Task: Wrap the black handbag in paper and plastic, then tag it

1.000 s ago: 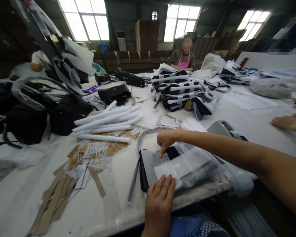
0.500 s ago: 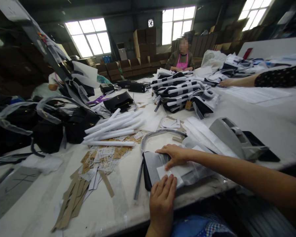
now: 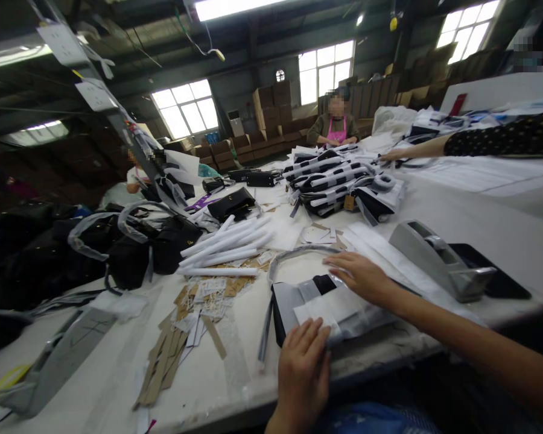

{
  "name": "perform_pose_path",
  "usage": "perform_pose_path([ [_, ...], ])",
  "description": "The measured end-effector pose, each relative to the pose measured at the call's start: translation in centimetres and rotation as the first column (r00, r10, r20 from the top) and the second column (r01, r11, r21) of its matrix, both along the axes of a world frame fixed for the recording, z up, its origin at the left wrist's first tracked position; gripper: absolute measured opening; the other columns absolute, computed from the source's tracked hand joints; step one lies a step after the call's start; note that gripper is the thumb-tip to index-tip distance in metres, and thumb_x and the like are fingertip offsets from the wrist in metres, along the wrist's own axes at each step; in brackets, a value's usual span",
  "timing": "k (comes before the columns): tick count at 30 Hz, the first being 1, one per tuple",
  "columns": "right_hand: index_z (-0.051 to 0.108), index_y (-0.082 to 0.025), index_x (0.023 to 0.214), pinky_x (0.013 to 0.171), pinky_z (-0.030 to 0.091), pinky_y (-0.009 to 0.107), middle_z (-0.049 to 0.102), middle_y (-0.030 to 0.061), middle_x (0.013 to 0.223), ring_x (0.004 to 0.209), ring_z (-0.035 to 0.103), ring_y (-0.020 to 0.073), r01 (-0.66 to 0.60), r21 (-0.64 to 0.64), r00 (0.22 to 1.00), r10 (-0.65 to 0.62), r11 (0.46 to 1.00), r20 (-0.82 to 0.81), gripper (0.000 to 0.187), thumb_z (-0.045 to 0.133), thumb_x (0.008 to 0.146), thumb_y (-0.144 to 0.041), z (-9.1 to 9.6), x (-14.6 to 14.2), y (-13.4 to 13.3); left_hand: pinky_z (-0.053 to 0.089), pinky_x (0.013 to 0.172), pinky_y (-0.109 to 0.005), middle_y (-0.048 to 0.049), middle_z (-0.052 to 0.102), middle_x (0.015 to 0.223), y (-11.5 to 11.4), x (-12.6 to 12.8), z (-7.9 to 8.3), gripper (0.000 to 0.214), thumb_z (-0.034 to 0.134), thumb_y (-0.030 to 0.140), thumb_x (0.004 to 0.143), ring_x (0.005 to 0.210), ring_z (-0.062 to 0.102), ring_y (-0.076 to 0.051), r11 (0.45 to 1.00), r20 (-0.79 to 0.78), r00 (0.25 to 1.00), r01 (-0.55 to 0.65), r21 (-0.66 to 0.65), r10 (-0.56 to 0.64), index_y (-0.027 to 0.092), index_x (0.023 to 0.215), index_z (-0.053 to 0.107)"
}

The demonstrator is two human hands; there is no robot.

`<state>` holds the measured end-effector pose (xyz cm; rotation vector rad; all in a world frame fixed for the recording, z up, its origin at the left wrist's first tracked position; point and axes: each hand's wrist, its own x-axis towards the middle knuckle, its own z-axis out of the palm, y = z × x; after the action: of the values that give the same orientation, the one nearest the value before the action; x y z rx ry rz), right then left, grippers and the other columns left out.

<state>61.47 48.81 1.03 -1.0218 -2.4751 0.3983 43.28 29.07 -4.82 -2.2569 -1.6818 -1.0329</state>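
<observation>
A black handbag [image 3: 298, 301] wrapped in white and clear protective film lies flat at the near table edge, its wrapped handle [image 3: 294, 254] arching behind it. My left hand [image 3: 304, 361] rests on the bag's near edge, fingers together and pressing down. My right hand [image 3: 359, 274] lies flat over the bag's far right part, fingers stretched out on the film. Neither hand grips anything.
A grey tape dispenser [image 3: 438, 259] stands right of the bag. White paper rolls [image 3: 226, 241], cardboard strips [image 3: 172, 349] and tags litter the left. Wrapped bags are stacked [image 3: 339, 181] mid-table, black handbags [image 3: 136, 247] at left. A person in pink sits opposite; another's sleeved arm [image 3: 479, 141] reaches in at right.
My right hand went from pinching at the bag's top to lying flat, then slid rightward over the film. The view tilted upward. Another person's arm came in at right.
</observation>
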Motion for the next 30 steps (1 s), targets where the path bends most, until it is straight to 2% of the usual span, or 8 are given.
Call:
perform_pose_path([
  [3,0.063,-0.019,0.130,0.107,0.043,0.050,0.063,0.0117,0.133,0.127,0.054,0.0333,0.295,0.117,0.955,-0.293,0.948,-0.034,0.055,0.039,0.097,-0.055,-0.3,6.3,-2.1,0.042,0.114,-0.047,-0.0050,0.056,0.144,0.1,-2.5,1.1,0.045,0.053,0.024,0.095,0.136,0.050,-0.022,0.988,0.217,0.964,-0.143,-0.056,0.152,0.029,0.139,0.053],
  [5,0.059,-0.018,0.136,0.101,0.047,0.058,0.062,0.0139,0.134,0.124,0.056,0.0393,0.446,0.016,0.893,-0.446,0.895,0.067,0.070,0.037,0.092,-0.066,-1.7,9.1,-3.2,0.031,0.119,-0.050,-0.0073,0.048,0.151,0.9,-4.6,1.0,0.047,0.053,0.031,0.095,0.143,0.040,-0.024,0.944,0.480,0.816,-0.237,-0.229,0.322,0.026,0.142,0.051],
  [8,0.055,-0.014,0.140,0.107,0.044,0.057,0.057,0.0152,0.140,0.128,0.054,0.0396,0.489,-0.152,0.871,-0.471,0.859,0.140,0.083,0.036,0.087,-0.074,-4.4,10.5,-3.6,0.029,0.119,-0.051,-0.0192,0.042,0.153,2.9,-6.8,0.3,0.063,0.053,0.041,0.095,0.143,0.039,-0.030,0.846,0.711,0.492,-0.108,-0.523,0.502,0.012,0.150,0.039],
  [10,0.055,-0.013,0.140,0.112,0.040,0.053,0.054,0.0145,0.143,0.133,0.049,0.0368,0.482,-0.202,0.876,-0.472,0.853,0.099,0.083,0.039,0.086,-0.074,-5.7,10.2,-3.4,0.036,0.115,-0.050,-0.0243,0.048,0.147,4.1,-7.0,-0.2,0.068,0.053,0.044,0.094,0.136,0.048,-0.032,0.821,0.749,0.414,0.005,-0.571,0.518,0.007,0.149,0.038],
  [15,0.056,-0.020,0.138,0.111,0.042,0.052,0.058,0.0117,0.139,0.131,0.052,0.0363,0.490,-0.295,0.850,-0.525,0.820,-0.046,0.076,0.054,0.080,-0.070,-6.1,9.9,-3.4,0.045,0.110,-0.038,-0.0106,0.057,0.143,4.5,-5.1,0.9,0.059,0.065,0.039,0.087,0.130,0.055,-0.026,0.866,0.851,0.390,0.208,-0.455,0.353,0.019,0.141,0.051],
  [18,0.050,-0.024,0.144,0.110,0.044,0.052,0.053,0.0093,0.145,0.135,0.047,0.0367,0.410,-0.381,0.840,-0.506,0.829,-0.198,0.082,0.063,0.076,-0.068,-4.8,9.8,-4.7,0.038,0.116,-0.037,-0.0072,0.043,0.155,2.8,-4.6,2.6,0.068,0.066,0.038,0.088,0.141,0.043,-0.025,0.924,0.873,0.380,0.105,-0.368,0.304,0.025,0.149,0.039],
  [22,0.037,-0.028,0.152,0.109,0.046,0.046,0.039,0.0070,0.156,0.136,0.046,0.0346,0.208,-0.426,0.783,-0.411,0.881,-0.467,0.084,0.068,0.080,-0.058,-2.7,7.9,-5.1,0.031,0.119,-0.040,-0.0064,0.030,0.162,-0.2,-5.1,4.1,0.077,0.066,0.043,0.088,0.148,0.028,-0.025,0.965,0.834,0.485,-0.131,-0.229,0.264,0.029,0.153,0.028],
  [30,0.039,-0.025,0.150,0.110,0.045,0.049,0.042,0.0091,0.154,0.140,0.042,0.0295,0.202,-0.301,0.815,-0.330,0.932,-0.476,0.068,0.055,0.086,-0.039,-5.0,1.8,-2.9,0.053,0.100,-0.040,-0.0120,0.071,0.118,-2.5,-3.7,2.2,0.063,0.077,0.053,0.073,0.115,0.065,-0.030,0.910,0.756,0.517,-0.129,-0.394,0.401,0.017,0.122,0.061],
])
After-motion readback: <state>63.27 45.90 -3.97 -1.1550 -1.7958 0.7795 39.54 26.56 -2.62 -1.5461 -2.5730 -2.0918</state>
